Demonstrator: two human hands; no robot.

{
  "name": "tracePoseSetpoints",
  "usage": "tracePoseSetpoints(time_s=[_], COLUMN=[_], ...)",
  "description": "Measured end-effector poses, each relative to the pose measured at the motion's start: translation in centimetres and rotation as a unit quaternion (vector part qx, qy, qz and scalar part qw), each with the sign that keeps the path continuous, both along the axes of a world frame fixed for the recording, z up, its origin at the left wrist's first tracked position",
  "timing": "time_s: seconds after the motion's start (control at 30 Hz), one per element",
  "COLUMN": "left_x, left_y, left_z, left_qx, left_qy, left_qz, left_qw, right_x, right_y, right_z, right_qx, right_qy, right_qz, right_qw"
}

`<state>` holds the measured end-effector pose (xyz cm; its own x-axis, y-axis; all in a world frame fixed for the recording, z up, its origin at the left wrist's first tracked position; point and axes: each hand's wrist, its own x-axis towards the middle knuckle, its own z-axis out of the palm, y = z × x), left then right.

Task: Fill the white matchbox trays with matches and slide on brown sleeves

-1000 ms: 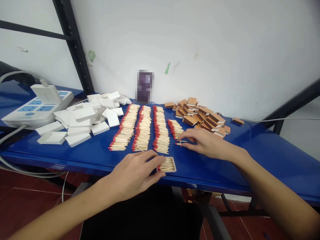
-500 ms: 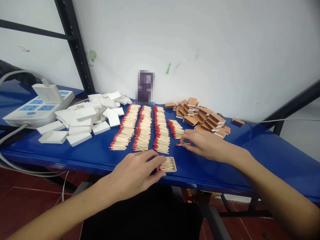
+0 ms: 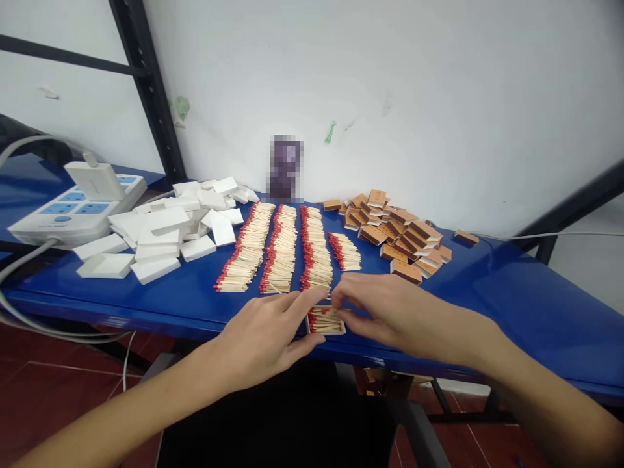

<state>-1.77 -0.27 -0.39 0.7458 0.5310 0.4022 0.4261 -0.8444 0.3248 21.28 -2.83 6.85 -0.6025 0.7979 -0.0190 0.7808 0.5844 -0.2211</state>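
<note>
A small, shallow rectangular white cardboard tray (image 3: 336, 334) lies flat, open side up, near the front edge of the blue table (image 3: 511, 292). Inside, pale wooden red-tipped matchsticks (image 3: 325, 324) lie crosswise in a layer, most heads leftward, some partly hidden.

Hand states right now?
Left hand: holding the matchbox tray at its left end.
Right hand: over the matchbox tray's right end; can't tell whether it's holding anything.

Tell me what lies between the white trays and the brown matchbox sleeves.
In the head view, four rows of matches lie between the trays and sleeves; a pixelated dark thing stands behind them.
</note>
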Motion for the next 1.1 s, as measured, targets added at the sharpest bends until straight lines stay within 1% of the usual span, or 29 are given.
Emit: tracePoseSetpoints(time_s=[0.13, 0.27, 0.37, 0.47, 0.57, 0.67, 0.77, 0.83, 0.9, 0.93, 0.97, 1.03, 1.07, 1.1], left_x=[0.0, 0.1, 0.0, 0.0, 0.0, 0.0, 0.0, -0.1, -0.1, -0.1, -0.1, -0.2, -0.2, -0.2], left_y=[0.1, 0.1, 0.0, -0.1, -0.1, 0.0, 0.1, 0.1, 0.1, 0.1, 0.1, 0.1, 0.2, 0.2], left_z=[0.0, -0.1, 0.0, 0.1, 0.1, 0.1, 0.1, 0.2, 0.2, 0.2, 0.2, 0.3, 0.2, 0.2], left_qx=[-0.004, 0.006, 0.017, 0.028, 0.041, 0.044, 0.04, 0.031, 0.022, 0.021, 0.021, 0.021, 0.021, 0.02], left_qy=[-0.008, -0.002, 0.012, 0.021, 0.019, 0.016, 0.021, 0.029, 0.036, 0.038, 0.039, 0.039, 0.038, 0.038], left_qz=[-0.009, -0.003, 0.005, 0.007, 0.007, 0.001, -0.01, -0.014, -0.018, -0.018, -0.018, -0.02, -0.02, -0.02], left_qw=[1.0, 1.0, 1.0, 0.999, 0.999, 0.999, 0.999, 0.999, 0.999, 0.999, 0.999, 0.999, 0.999, 0.999], right_x=[-1.9, -2.1, -1.8, -1.6, -1.5, -1.8, -1.7, -0.8, 1.1, 2.4, 3.8, 6.7, 7.9, 8.8], right_y=[-1.1, -1.2, -1.3, -1.4, -1.2, -1.1, -1.3, -1.3, -1.0, -0.7, -0.3, 0.5, 0.8, 0.9], right_z=[-0.3, -0.7, -0.5, -0.3, -0.6, -1.1, -1.2, -1.1, -1.3, -1.5, -1.9, -3.1, -3.8, -4.5], right_qx=[-0.003, -0.008, -0.008, -0.016, -0.028, -0.043, -0.033, 0.001, 0.072, 0.116, 0.161, 0.208, 0.219, 0.213], right_qy=[-0.035, -0.036, -0.014, 0.012, 0.049, 0.09, 0.105, 0.101, 0.079, 0.061, 0.038, -0.018, -0.04, -0.056], right_qz=[0.004, 0.009, 0.013, 0.002, -0.011, -0.003, -0.023, -0.062, -0.117, -0.149, -0.181, -0.222, -0.233, -0.235], right_qw=[0.999, 0.999, 1.0, 1.0, 0.998, 0.995, 0.994, 0.993, 0.987, 0.98, 0.969, 0.952, 0.947, 0.947])
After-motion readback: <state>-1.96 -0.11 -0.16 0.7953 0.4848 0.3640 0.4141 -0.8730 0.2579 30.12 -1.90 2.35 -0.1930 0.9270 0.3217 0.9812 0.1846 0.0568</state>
